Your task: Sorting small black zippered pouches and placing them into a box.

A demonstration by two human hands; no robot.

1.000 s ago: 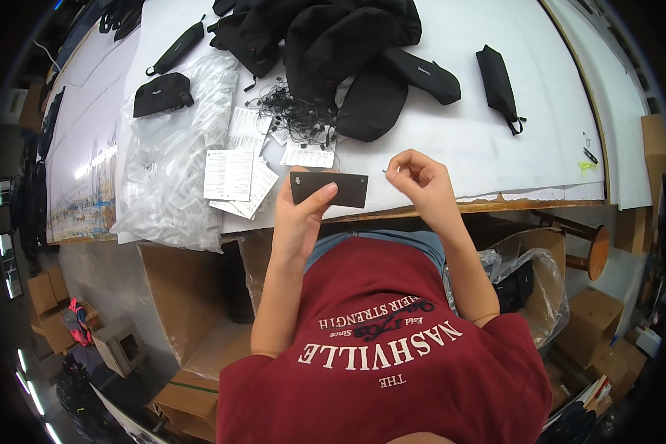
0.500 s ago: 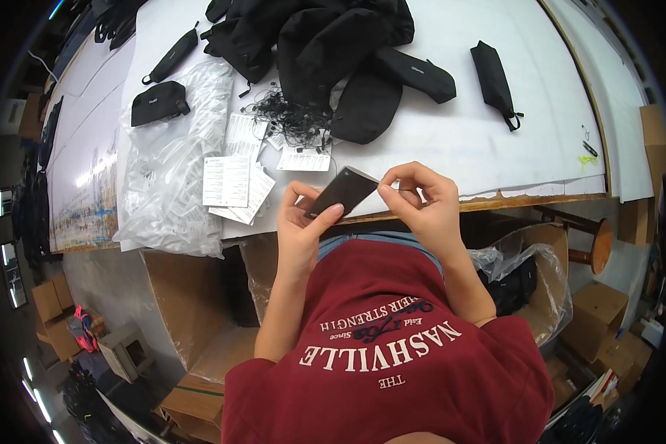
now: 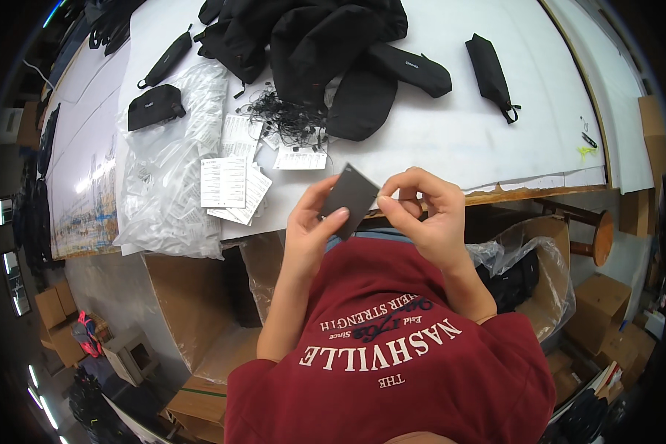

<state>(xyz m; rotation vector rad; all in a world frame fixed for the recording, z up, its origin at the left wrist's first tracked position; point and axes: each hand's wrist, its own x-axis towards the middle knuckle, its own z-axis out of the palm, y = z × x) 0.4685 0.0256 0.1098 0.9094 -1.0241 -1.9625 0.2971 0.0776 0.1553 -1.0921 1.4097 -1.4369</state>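
Above the table's near edge, my left hand (image 3: pixel 307 226) grips a flat black card (image 3: pixel 352 197), like a hang tag, with the thumb across its face. My right hand (image 3: pixel 431 214) is close by on the card's right, thumb and forefinger pinched together near the card's edge. Whatever is in that pinch is too small to make out. On the table beyond my left hand lie a tangle of thin black cords (image 3: pixel 288 118) and several white printed cards (image 3: pixel 223 183), some overlapping.
A crumpled clear plastic bag (image 3: pixel 169 170) lies left of the cards, a small black pouch (image 3: pixel 155 108) on it. Black fabric bags (image 3: pixel 303 44) are heaped at the back; a long black pouch (image 3: pixel 488 74) lies right. Cardboard boxes (image 3: pixel 200 303) and a wooden stool (image 3: pixel 601 237) stand below.
The card has turned more upright in my left hand, its face now tilted toward the view. My right hand has shifted slightly toward me, still pinched beside it.
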